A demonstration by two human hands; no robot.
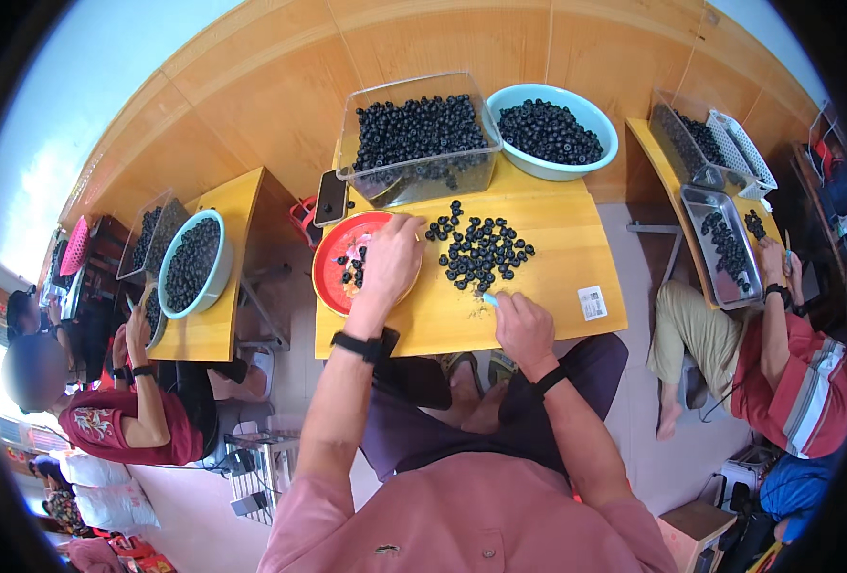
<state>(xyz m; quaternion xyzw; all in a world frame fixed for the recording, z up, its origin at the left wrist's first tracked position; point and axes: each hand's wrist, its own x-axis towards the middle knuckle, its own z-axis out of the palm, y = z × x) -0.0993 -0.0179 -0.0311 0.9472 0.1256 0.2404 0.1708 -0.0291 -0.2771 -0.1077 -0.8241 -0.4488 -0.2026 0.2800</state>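
My left hand (395,260) is over the right side of a round red dish (331,250), back upward and fingers curled together; anything in them is hidden. A few black pieces and pale scraps lie in the dish. My right hand (525,329) is closed around a slim light-blue tool (489,299), whose tip points at the pile; its kind cannot be made out. Small round black pieces (486,250), some with a visible hole, lie loose on the yellow table (567,239) between and beyond my hands. Dark crumbs lie near the tool tip.
At the back stand a clear bin (423,189) and a light-blue basin (562,172), both full of black pieces. A phone (331,198) lies at the left edge, a white label (592,303) at the right. Co-workers sit at tables (237,215) on both sides.
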